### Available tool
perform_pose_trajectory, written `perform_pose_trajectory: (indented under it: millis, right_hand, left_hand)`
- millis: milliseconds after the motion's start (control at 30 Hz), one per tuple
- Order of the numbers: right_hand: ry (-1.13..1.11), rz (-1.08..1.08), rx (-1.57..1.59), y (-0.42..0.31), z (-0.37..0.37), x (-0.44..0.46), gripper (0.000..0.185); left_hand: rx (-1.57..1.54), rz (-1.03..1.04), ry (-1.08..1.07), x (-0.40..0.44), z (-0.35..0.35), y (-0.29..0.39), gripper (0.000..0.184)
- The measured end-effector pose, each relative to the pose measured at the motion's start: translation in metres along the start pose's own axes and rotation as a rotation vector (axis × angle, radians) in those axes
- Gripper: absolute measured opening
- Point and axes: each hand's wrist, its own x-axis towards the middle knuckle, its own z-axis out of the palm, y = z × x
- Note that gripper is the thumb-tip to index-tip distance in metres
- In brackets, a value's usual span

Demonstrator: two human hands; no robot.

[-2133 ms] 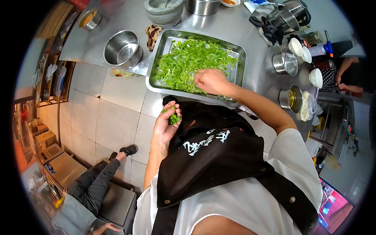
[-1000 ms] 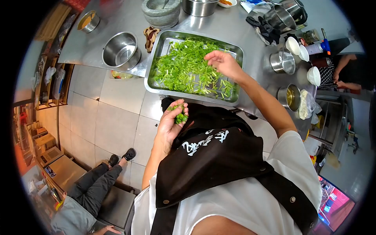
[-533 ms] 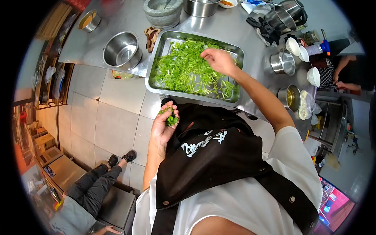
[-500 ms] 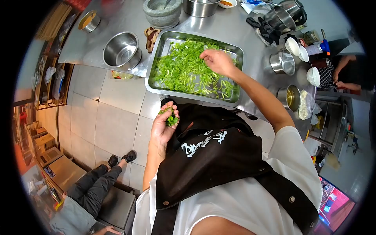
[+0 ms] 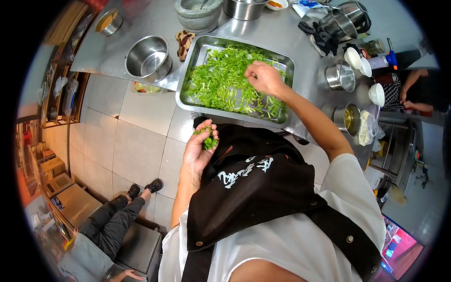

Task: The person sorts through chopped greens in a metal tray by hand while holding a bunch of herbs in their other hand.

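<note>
A rectangular steel tray [image 5: 180, 89] holds a spread of chopped green herbs [image 5: 221, 77], leafy at the left and back, with more stems at the front right. My right hand [image 5: 264, 77] is over the right part of the herbs, its fingers curled together; whatever they pinch is too small to make out. Nearer my body, in front of the tray, my left hand [image 5: 199, 146] is cupped around a small bunch of green leaves [image 5: 209, 141], palm up.
Left of the tray are a steel pot [image 5: 148, 58] and a patterned cloth [image 5: 184, 43]. A stone mortar [image 5: 199, 16] stands behind. Pots, white bowls [image 5: 377, 94] and black gloves [image 5: 319, 36] lie right. One person [image 5: 94, 249] is lower left, another [image 5: 423, 89] far right.
My right hand has moved from the tray's front area to farther back over the herbs, and its fingers have curled closer together. My left hand still holds the leaves.
</note>
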Motion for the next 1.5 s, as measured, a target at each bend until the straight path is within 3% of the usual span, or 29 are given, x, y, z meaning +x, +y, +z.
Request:
perform_pose_trajectory:
  millis: [67, 167, 367, 467, 600, 700, 867, 967, 1167, 1367, 1500]
  right_hand:
    - [-0.023, 0.063, 0.14, 0.002, -0.004, 0.0, 0.013]
    - [-0.167, 0.171, 0.651, 0.019, 0.0, 0.0, 0.011]
    - [-0.415, 0.199, 0.995, -0.015, -0.032, -0.017, 0.012]
    - [-0.479, 0.061, 1.102, -0.038, -0.035, -0.031, 0.012]
    - [-0.364, -0.109, 0.605, -0.062, -0.038, -0.047, 0.01]
    - [-0.283, -0.174, 0.407, -0.07, -0.035, -0.054, 0.006]
    - [-0.248, 0.029, 0.81, -0.041, -0.026, -0.033, 0.016]
    - [-0.144, 0.136, 0.279, -0.012, -0.027, -0.005, 0.015]
    - [0.045, -0.121, -0.088, -0.004, 0.009, 0.015, 0.023]
    - [0.013, -0.079, -0.148, -0.003, 0.012, 0.014, 0.019]
    - [-0.075, 0.069, 0.089, 0.008, 0.004, 0.012, 0.016]
  left_hand:
    - [0.011, 0.003, -0.008, 0.0, 0.003, 0.0, 0.031]
    - [0.019, -0.008, -0.017, 0.002, 0.012, -0.001, 0.029]
    - [0.145, -0.034, -0.072, 0.015, 0.036, -0.007, 0.027]
    - [0.146, -0.037, -0.078, 0.019, 0.058, -0.01, 0.025]
    - [0.127, -0.049, -0.075, 0.022, 0.067, -0.016, 0.022]
    - [0.171, -0.057, -0.061, 0.024, 0.061, -0.02, 0.021]
    - [0.15, -0.052, -0.075, 0.025, 0.05, -0.021, 0.022]
    - [0.121, -0.059, -0.057, 0.024, 0.043, -0.019, 0.026]
    - [0.113, -0.062, -0.082, 0.017, 0.041, -0.016, 0.025]
    - [0.097, -0.067, -0.121, 0.014, 0.04, -0.015, 0.025]
    - [0.092, -0.058, -0.133, 0.012, 0.043, -0.014, 0.023]
